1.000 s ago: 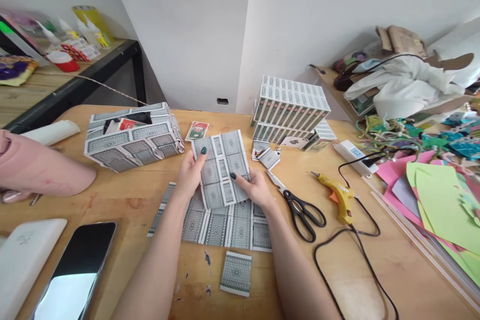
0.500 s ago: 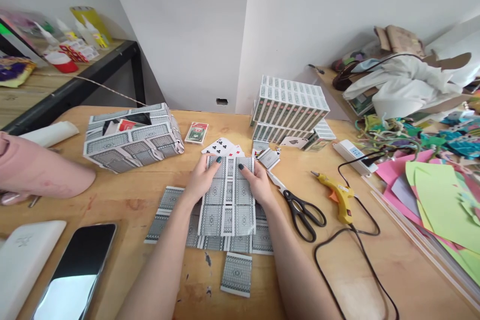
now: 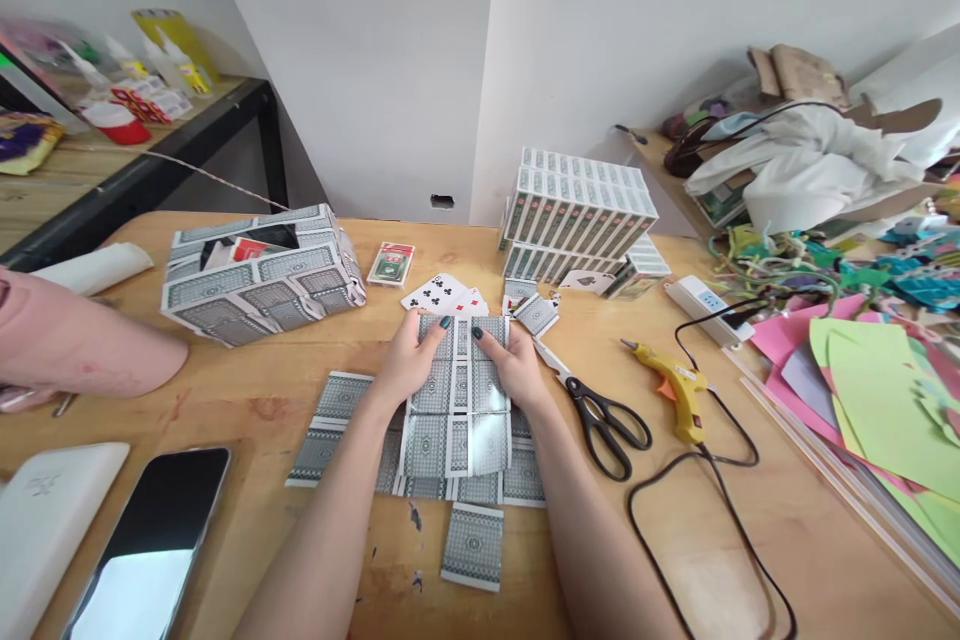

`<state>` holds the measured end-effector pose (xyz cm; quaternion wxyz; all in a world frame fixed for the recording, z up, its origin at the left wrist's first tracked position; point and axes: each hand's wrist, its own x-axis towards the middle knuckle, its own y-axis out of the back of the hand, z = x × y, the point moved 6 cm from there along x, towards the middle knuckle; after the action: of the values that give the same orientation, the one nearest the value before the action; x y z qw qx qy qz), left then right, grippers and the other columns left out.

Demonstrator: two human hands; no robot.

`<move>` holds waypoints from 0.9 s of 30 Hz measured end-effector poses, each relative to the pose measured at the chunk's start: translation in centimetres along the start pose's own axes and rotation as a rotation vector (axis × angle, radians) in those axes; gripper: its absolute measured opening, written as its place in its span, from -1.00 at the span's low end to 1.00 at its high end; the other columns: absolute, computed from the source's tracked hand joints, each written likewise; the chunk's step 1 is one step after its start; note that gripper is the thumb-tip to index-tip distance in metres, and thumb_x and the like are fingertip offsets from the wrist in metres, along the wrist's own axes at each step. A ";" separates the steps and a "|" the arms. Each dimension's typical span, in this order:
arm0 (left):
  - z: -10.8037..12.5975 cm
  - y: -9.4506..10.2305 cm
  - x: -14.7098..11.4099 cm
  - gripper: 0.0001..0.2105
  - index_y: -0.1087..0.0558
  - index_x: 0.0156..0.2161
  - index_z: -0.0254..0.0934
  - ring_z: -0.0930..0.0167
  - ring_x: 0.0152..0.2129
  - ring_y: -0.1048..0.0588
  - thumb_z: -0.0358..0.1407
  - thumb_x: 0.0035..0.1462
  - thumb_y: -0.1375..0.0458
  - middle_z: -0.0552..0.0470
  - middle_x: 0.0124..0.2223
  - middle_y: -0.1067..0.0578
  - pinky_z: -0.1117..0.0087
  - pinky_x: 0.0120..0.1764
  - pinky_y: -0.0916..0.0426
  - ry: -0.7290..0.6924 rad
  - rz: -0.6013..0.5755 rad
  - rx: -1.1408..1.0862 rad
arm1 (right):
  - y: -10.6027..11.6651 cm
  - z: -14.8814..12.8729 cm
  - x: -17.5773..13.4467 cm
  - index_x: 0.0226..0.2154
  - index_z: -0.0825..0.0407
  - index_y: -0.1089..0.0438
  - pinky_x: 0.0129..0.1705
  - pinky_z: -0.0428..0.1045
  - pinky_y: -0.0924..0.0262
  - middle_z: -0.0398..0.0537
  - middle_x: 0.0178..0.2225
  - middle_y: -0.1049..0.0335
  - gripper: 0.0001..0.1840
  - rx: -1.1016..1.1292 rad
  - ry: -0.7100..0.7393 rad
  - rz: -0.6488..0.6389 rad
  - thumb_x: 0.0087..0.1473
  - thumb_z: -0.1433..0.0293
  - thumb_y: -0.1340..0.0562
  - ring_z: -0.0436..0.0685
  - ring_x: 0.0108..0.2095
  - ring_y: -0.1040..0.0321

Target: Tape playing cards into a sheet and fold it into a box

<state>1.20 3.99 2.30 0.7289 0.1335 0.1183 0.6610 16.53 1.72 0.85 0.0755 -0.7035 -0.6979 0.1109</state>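
Note:
Between my hands is a panel of joined playing cards (image 3: 457, 400), patterned backs facing up. My left hand (image 3: 409, 355) grips its upper left edge, thumb on top. On the upper right edge, my right hand (image 3: 517, 365) holds it the same way. Beneath the panel lies a wider sheet of joined cards (image 3: 334, 430), partly hidden by the panel and my left arm. A folded-looking card piece (image 3: 472, 548) rests in front of it. Just beyond my fingers are face-up cards (image 3: 435, 295). Black-handled scissors (image 3: 600, 420) lie beside my right forearm, blades partly hidden.
A box covered in cards (image 3: 262, 275) stands back left, near a card pack (image 3: 391, 264). Stacked card packs (image 3: 577, 210) stand at the back. To the right are a yellow glue gun (image 3: 675, 385) with a looping cord and a power strip (image 3: 705, 305); a phone (image 3: 157, 530) lies left.
The panel's lower part tilts slightly and catches more glare. Both hands keep their hold on its upper edges. The view shifts a little.

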 end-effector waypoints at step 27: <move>-0.7 -0.2 0.2 -0.67 -0.34 -0.11 -0.25 0.29 -0.15 -0.43 -0.11 0.04 -0.13 -0.04 -0.12 -0.49 0.29 -0.11 -0.29 0.093 -0.080 -0.245 | 0.3 -0.4 0.3 -0.23 0.04 -0.41 -0.09 0.07 -0.26 -0.04 -0.19 -0.49 -0.66 -0.132 0.070 0.094 -0.02 0.17 -0.24 0.18 -0.18 -0.39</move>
<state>1.19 4.21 1.61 0.7593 0.0079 0.0753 0.6463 16.92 1.99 1.12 0.0482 -0.7425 -0.6667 0.0435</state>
